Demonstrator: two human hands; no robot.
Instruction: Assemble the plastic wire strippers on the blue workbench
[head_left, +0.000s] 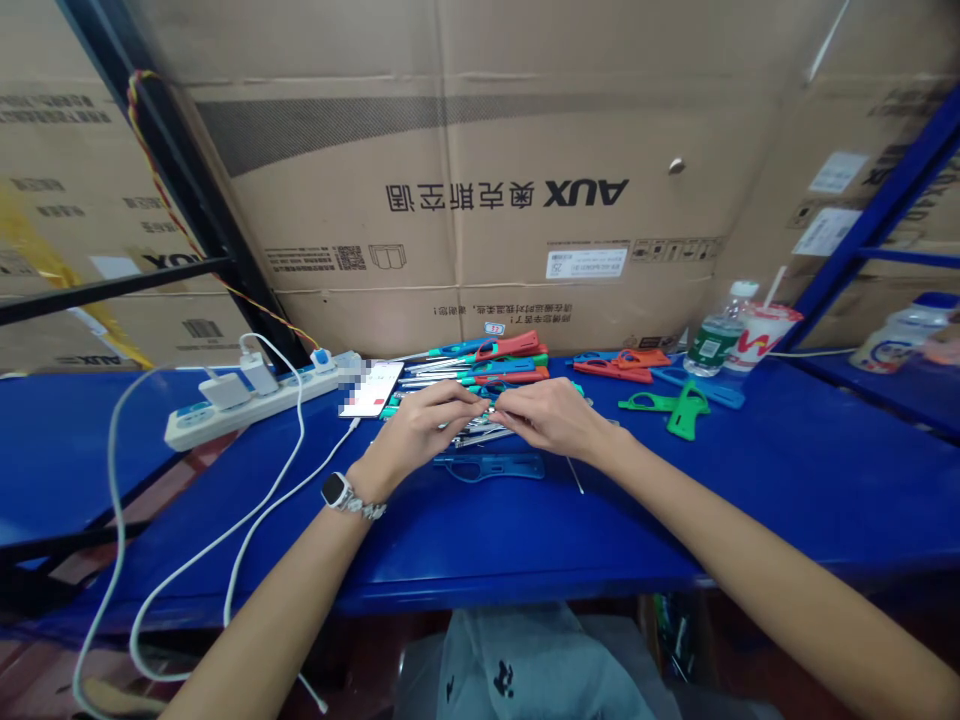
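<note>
Together, the left hand (431, 425) and right hand (551, 415) pinch a small part (491, 407), too small to identify, above the blue table (600, 530).

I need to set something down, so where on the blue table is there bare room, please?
Between the table's front edge and the dark blue casing, and right of the green casings, beyond the right forearm. It is crowded around the left hand and right hand, back to the cardboard, and among the white cables.
</note>
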